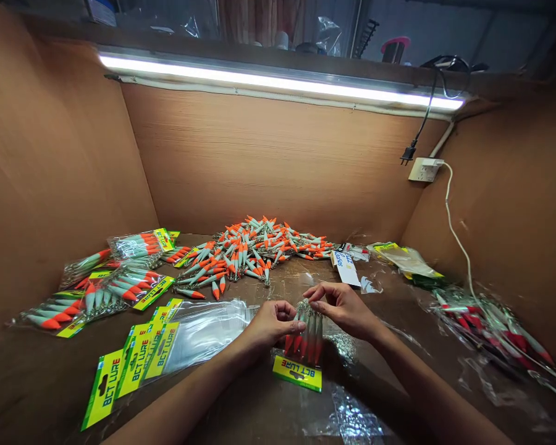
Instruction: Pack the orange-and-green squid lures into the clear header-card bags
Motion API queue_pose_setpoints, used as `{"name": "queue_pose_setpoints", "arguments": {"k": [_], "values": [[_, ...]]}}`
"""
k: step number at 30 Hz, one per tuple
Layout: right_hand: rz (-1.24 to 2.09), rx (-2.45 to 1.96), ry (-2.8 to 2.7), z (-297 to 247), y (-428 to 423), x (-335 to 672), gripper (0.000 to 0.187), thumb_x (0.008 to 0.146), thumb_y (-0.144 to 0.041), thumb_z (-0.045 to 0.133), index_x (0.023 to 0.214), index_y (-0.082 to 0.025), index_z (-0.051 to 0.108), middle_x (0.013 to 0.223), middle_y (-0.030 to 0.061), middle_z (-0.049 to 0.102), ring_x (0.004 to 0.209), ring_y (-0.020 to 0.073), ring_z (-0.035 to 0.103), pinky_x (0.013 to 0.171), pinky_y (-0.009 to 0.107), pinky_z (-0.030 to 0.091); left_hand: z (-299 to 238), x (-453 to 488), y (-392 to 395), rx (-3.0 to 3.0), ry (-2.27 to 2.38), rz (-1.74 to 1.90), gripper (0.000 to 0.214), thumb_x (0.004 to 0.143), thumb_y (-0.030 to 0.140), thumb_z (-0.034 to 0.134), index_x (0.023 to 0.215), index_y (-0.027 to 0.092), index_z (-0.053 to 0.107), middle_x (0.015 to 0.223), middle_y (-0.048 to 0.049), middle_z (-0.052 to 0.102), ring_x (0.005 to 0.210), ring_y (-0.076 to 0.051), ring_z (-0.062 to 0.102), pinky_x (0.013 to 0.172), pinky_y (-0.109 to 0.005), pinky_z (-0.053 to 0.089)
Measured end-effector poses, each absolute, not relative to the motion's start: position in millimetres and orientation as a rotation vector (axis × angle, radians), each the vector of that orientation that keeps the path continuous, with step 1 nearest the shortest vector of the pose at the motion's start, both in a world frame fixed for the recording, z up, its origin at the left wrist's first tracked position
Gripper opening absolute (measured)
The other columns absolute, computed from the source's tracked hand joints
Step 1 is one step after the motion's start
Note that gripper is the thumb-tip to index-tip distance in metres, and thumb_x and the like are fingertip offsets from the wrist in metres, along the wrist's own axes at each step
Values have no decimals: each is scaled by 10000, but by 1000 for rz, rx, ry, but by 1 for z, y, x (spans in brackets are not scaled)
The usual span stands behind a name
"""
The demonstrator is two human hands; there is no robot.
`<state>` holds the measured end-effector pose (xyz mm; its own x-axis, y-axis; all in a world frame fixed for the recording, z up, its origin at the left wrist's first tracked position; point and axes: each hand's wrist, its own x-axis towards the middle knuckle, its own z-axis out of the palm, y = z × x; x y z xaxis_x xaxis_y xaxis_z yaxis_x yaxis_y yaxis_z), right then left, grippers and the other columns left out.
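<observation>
A clear plastic bag of fishing lures (pixel 309 340) lies in front of me, its yellow-green "BCT LURE" header (pixel 297 373) facing my body. Several lures sit side by side inside, orange tips toward the header and hooks at the far end. My left hand (pixel 274 322) is closed on the bag's left edge, thumb lying over the lures. With thumb and fingers pinched, my right hand (pixel 341 306) grips the far end of the bag by the hooks. Flat bags with matching headers (pixel 208 334) are fanned out left of my left hand.
Loose orange and pale lures (pixel 245 253) are heaped by the back wall. Filled lure bags (pixel 120 281) lie at left. A white paper box (pixel 346 268), yellow-topped packets (pixel 405 259) and red-and-white lures (pixel 495 324) lie at right. A white cord (pixel 456 228) hangs from the outlet.
</observation>
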<state>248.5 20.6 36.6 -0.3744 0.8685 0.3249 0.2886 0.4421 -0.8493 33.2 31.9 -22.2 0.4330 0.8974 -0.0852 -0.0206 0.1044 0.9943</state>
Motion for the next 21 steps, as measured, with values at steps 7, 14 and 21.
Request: {"name": "queue_pose_setpoints", "arguments": {"k": [7,14,21], "values": [[824,-987,-1913,33,20,245,151,886,-322,649,797,-208,693,1027,70,741,980,226,676,882,331,487,-20,34,25,1076,841,801,429,569,383,909,745,159,588,703,14,610,578,-112,578,527,-221,442],[833,-999,-1891,32,17,242,167,892,-330,641,799,-204,698,1022,71,743,956,225,685,862,332,498,-17,35,22,1130,847,858,441,575,388,899,729,178,544,675,42,568,570,-101,546,512,-200,417],[884,-1036,-1829,30,19,246,178,884,-359,640,828,-200,697,1046,82,738,968,233,680,837,327,513,-12,29,26,1277,935,784,455,625,482,858,846,161,623,772,-2,607,611,-111,562,516,-198,449]]}}
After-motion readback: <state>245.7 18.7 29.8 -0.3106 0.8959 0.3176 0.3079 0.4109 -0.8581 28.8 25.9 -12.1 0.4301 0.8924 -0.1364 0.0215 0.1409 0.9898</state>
